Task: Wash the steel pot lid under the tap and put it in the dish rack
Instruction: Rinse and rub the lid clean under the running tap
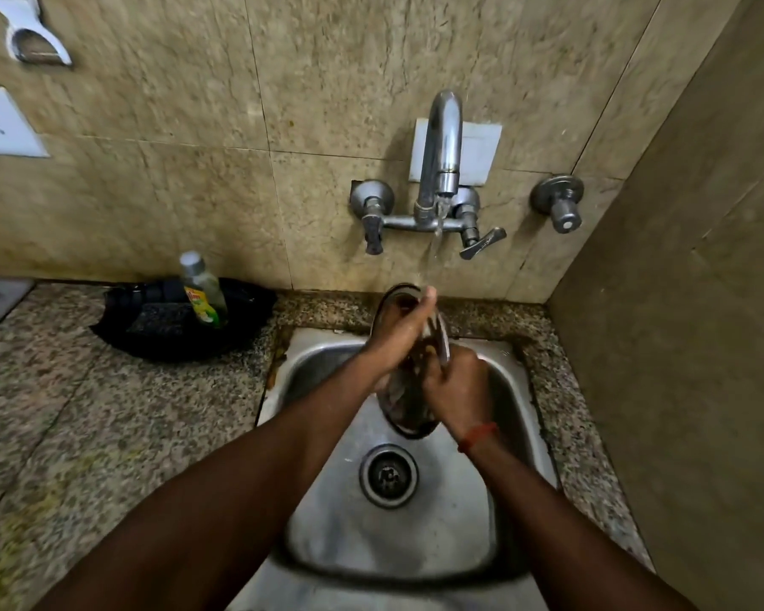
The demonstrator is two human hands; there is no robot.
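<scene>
At centre of frame, over the sink (310,351), steel pot lid (409,414) stands on edge under running tap (443,143). Left hand (398,335) presses flat on it, fingers straight; right hand (456,381) grips the rim. Rinsing step, I judge; next: carry lid to dish rack, not in view

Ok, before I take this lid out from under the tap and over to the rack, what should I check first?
1. Water from the tap: ok, it is running and falls onto the top edge of the lid.
2. Position over the sink: ok, the lid is held on edge above the basin.
3. Grip of the right hand: ok, its fingers curl round the lid's rim.
4. Grip of the left hand: not ok for carrying, it lies flat against the lid's face.
5. Rinsed clean: cannot tell, the surface is blurred.
6. Place in the dish rack: cannot tell, no rack is in view.
</scene>
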